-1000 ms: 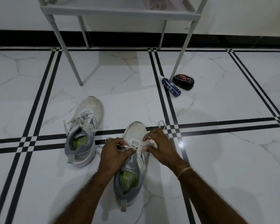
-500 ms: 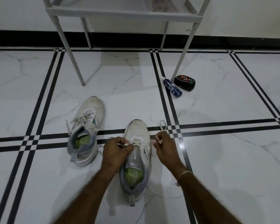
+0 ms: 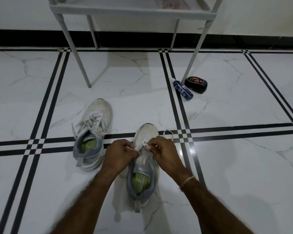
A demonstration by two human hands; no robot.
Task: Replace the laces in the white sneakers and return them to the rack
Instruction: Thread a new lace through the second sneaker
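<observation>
Two white sneakers with grey collars and green insoles stand on the tiled floor, toes pointing away from me. The left sneaker [image 3: 91, 134] has loose laces across its tongue. Both my hands work over the right sneaker [image 3: 146, 134]. My left hand [image 3: 120, 155] pinches one end of the white lace [image 3: 169, 133] at the shoe's left side. On the other side, my right hand [image 3: 164, 152] pinches the lace near the lower eyelets. A loop of lace trails onto the floor to the right of the toe.
A white shoe rack [image 3: 130, 11] on thin legs stands against the far wall. By its front right leg lie a blue tube [image 3: 183, 90] and a black shoe-polish sponge case [image 3: 195, 82]. The floor is white marble tile with black stripes.
My hands pulled apart with the lace ends, then came back together over the lower eyelets. The view shifted slightly downward.
</observation>
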